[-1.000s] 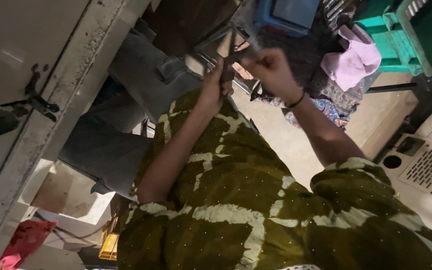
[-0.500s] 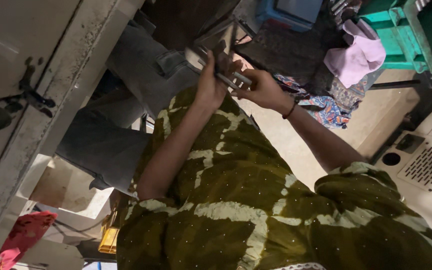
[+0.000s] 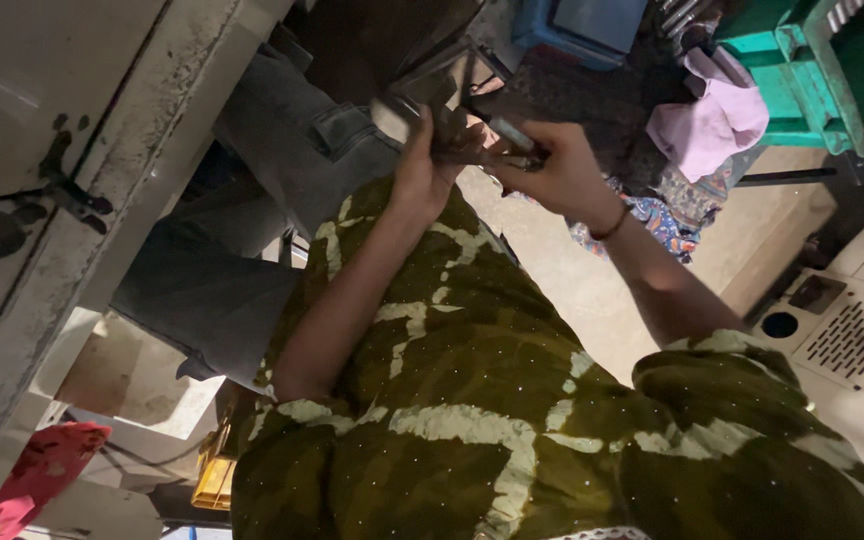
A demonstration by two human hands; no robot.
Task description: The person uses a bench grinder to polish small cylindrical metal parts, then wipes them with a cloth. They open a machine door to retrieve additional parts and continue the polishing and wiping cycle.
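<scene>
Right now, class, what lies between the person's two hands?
In the head view, a dark metal tool spans the gap between the left hand and right hand; both grip it.

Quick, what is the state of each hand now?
Left hand: closed on the dark metal object.
Right hand: closed on the same dark metal object.

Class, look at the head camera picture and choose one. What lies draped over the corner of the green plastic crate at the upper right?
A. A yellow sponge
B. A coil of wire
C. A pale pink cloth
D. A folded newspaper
C. A pale pink cloth hangs crumpled against the near corner of the green plastic crate, above a patterned blue fabric on the floor.
</scene>
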